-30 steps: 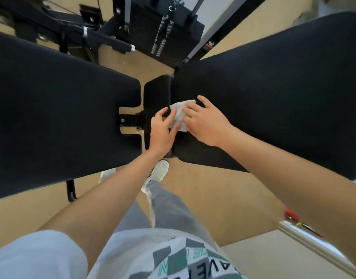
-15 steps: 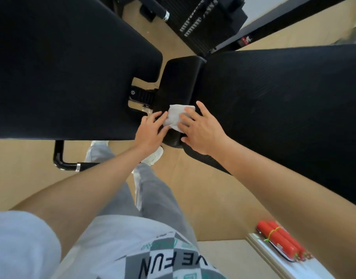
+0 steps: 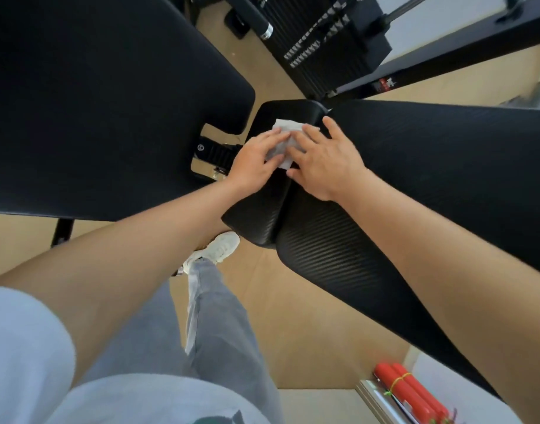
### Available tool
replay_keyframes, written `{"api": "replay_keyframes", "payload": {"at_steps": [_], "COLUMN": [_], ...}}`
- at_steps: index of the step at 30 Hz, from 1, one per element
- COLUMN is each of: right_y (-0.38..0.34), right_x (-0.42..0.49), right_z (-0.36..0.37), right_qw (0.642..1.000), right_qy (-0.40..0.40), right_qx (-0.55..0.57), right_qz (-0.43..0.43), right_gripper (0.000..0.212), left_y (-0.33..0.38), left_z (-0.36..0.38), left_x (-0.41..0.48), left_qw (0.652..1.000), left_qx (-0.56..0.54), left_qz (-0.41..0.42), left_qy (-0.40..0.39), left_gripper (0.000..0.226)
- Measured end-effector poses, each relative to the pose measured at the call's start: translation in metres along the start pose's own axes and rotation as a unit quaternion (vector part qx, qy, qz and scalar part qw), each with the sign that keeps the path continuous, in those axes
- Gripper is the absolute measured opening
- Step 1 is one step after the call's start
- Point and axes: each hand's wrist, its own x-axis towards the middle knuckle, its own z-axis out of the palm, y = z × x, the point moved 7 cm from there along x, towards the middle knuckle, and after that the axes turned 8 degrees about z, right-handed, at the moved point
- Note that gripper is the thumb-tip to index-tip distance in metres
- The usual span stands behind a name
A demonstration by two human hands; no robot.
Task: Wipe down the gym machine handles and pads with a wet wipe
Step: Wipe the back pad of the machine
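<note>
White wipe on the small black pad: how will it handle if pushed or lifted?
Likely floppy: the wipe is creased and follows the small pad surface. Probably very light, and apt to bunch when pushed, since the pad is ribbed. The left hand and right hand both press flat fingers on it, perhaps to keep it spread.

A bundle of red sticks (image 3: 421, 399) lies on a pale ledge (image 3: 372, 396) at five o'clock, with a white sneaker (image 3: 219, 247) on the tan floor (image 3: 308, 332) near centre.
</note>
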Motion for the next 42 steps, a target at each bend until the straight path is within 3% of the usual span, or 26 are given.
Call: {"api": "replay_keyframes", "payload": {"at_steps": [5, 10, 19, 25, 42], "right_y": [0.017, -0.010, -0.093, -0.108, 0.000], "right_x": [0.024, -0.003, -0.069, -0.076, 0.039], "right_z": [-0.003, 0.002, 0.031, 0.035, -0.001], "right_qw": [0.999, 1.000, 0.992, 0.986, 0.999], "right_qy": [0.000, -0.004, -0.050, -0.051, 0.017], "right_qx": [-0.030, -0.027, -0.030, -0.038, 0.026], "right_qz": [0.020, -0.005, -0.114, -0.157, 0.044], "right_gripper": [0.063, 0.064, 0.064, 0.065, 0.061], "left_y": [-0.001, -0.003, -0.018, -0.024, -0.009], "left_z": [-0.007, -0.007, 0.011, 0.018, -0.017], "left_x": [0.034, 0.003, -0.128, -0.156, 0.033], "left_qw": [0.998, 0.998, 0.996, 0.993, 0.999], "left_qx": [-0.019, -0.001, -0.033, -0.040, 0.027], "left_qz": [0.017, 0.025, -0.079, -0.110, -0.019], "left_qy": [-0.054, -0.061, -0.032, -0.021, -0.033], "left_gripper": [0.059, 0.056, 0.053, 0.050, 0.049]}}
